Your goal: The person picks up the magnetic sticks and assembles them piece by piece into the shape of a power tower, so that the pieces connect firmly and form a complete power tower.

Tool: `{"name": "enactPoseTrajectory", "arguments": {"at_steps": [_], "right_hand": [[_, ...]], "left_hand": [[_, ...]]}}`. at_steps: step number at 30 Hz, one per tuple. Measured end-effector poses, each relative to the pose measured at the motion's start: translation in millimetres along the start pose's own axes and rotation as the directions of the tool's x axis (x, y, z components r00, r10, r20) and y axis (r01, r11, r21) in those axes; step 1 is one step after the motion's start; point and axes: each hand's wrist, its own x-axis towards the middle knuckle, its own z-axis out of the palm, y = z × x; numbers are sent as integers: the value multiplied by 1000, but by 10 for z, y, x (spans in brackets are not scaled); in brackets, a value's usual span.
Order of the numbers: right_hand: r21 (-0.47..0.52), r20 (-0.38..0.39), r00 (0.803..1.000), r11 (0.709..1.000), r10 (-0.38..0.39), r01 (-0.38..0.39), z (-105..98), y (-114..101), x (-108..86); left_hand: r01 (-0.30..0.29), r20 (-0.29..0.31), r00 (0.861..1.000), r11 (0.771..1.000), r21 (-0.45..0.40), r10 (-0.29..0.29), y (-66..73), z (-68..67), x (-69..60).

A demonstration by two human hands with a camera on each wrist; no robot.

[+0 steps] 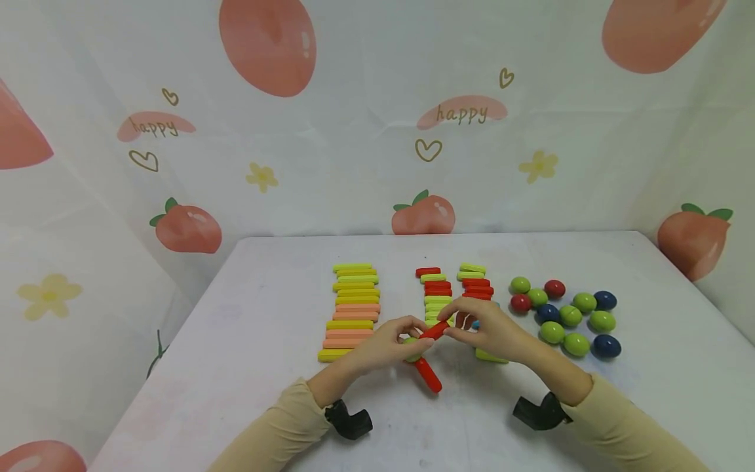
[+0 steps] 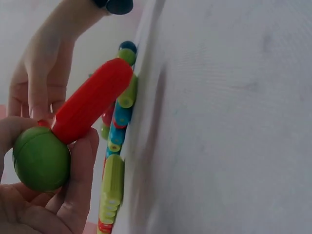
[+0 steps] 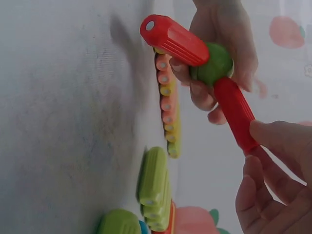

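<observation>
My left hand [image 1: 389, 342] grips a green ball [image 2: 42, 159], its fingers curled round it. Two red rods are joined to that ball: one red rod [image 1: 428, 375] points down toward the table's front, the other red rod [image 3: 236, 113] points up to the right. Thumb and fingers of my right hand [image 1: 487, 328] pinch the far end of the second rod. In the right wrist view, the left hand [image 3: 225, 48] is behind the ball and the right hand [image 3: 280, 170] is at the rod's lower end. Both hands are above the white table.
A column of yellow and pink rods [image 1: 357, 294] lies left of centre. Shorter red and light-green rods [image 1: 438, 288] form two columns behind the hands, partly hidden by them. Green, red and dark blue balls [image 1: 570, 316] lie at the right. A printed cloth [image 1: 342, 164] hangs behind the table.
</observation>
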Motion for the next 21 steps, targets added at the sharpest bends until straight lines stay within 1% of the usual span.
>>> {"name": "enactPoseTrajectory", "arguments": {"at_steps": [3,5,6,8,11,13,17,20,21], "right_hand": [[8,-13,1000,1000,5,-5,-24,42,-14],[-7,-44,999,1000,30,-31,-81,82,-36],[-13,-58,997,999,50,-50,-127,110,-51],[-34,-87,988,991,128,-132,-246,155,-91],[-53,-115,961,964,253,-260,-449,255,-154],[-73,-122,937,938,328,-338,-566,338,-192],[-109,-115,902,897,416,-428,-695,513,-253],[-120,-90,876,869,473,-481,-711,601,-284],[-122,-86,872,863,482,-490,-705,626,-289]], "left_hand": [[6,-2,1000,1000,14,-6,-4,33,15],[5,-17,1000,1000,15,-5,0,33,9],[3,-26,1000,1000,17,-3,3,25,2],[12,-48,999,1000,20,-11,1,2,-18],[17,-63,998,1000,16,-16,-7,-43,-47],[17,-64,998,1000,3,-17,-15,-69,-61],[2,-69,998,1000,-28,-4,-30,-102,-72],[6,-78,997,999,-39,-9,-31,-113,-75],[6,-79,997,999,-43,-10,-31,-115,-76]]}}
